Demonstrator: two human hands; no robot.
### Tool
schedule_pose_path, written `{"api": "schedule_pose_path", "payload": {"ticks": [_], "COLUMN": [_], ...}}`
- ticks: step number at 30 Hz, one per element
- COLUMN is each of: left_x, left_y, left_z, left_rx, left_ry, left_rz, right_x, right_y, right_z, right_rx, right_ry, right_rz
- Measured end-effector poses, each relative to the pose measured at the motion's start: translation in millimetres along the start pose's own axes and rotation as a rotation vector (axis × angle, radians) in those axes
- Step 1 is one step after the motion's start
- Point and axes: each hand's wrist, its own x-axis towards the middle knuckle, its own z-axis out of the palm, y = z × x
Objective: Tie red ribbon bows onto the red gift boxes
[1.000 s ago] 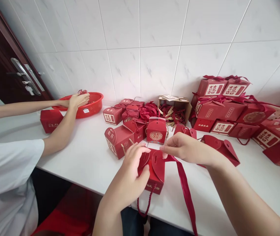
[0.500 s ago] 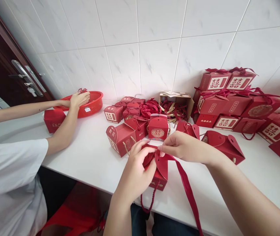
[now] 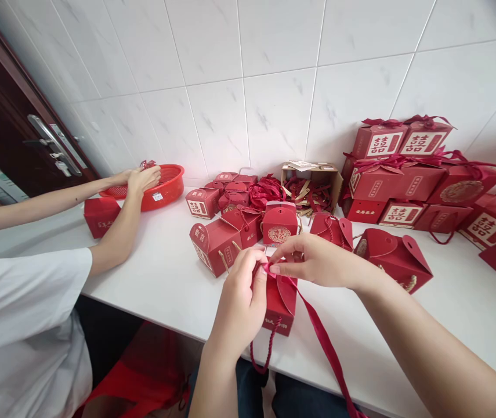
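Observation:
A small red gift box (image 3: 280, 305) stands near the front edge of the table, its twisted rope handle hanging down over the edge. On top of it, my left hand (image 3: 243, 290) pinches a dark red ribbon (image 3: 323, 334) between thumb and fingers. My right hand (image 3: 312, 261) grips the same ribbon from the right side, thumb and index finger together close to the left fingertips. From there the ribbon's long tail runs down to the right, past the table edge. The part of the ribbon between my fingers is partly hidden.
Several red boxes (image 3: 215, 249) stand just behind, beside a heap of ribbon (image 3: 267, 188) and a cardboard box (image 3: 337, 188) of tags. Ribbon-tied boxes (image 3: 404, 180) are stacked at right. At left, a co-worker's hands (image 3: 143, 177) are over an orange basket (image 3: 172, 188).
Both my hands have drawn closer together over the box top, the right one moving left. The ribbon stretch that showed between them is now mostly covered by fingers.

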Motion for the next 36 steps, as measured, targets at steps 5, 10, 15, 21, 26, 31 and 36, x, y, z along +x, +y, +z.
{"api": "schedule_pose_path", "payload": {"ticks": [5,10,15,21,26,31,36], "left_x": [-4.2,-10.1,-8.1,-6.4,-7.4,-9.3,-13.5], "left_y": [-1.8,-3.3,-5.3,-5.2,-2.0,0.7,5.6], "left_z": [-9.3,-29.9,-27.1,-17.4,-14.0,-15.1,-15.8], "left_rx": [-0.076,-0.038,-0.178,-0.257,-0.297,-0.287,-0.294], "left_ry": [0.041,0.009,0.105,0.019,-0.035,-0.07,-0.119], "left_rz": [-0.051,-0.142,-0.237,-0.258,-0.295,-0.285,-0.269], "right_x": [-2.0,-32.9,-51.5,-25.9,-6.5,-3.8,-4.1], "right_y": [-9.0,-28.4,-34.6,-23.3,-7.7,-1.6,-0.6], "right_z": [-3.6,-27.0,-38.7,-14.6,2.7,3.1,2.2], "right_rx": [0.146,0.323,0.466,0.102,-0.104,-0.014,0.017], "right_ry": [0.185,0.55,0.686,0.165,-0.017,-0.056,-0.087], "right_rz": [-0.074,-0.205,-0.386,-0.069,0.045,0.059,0.053]}}
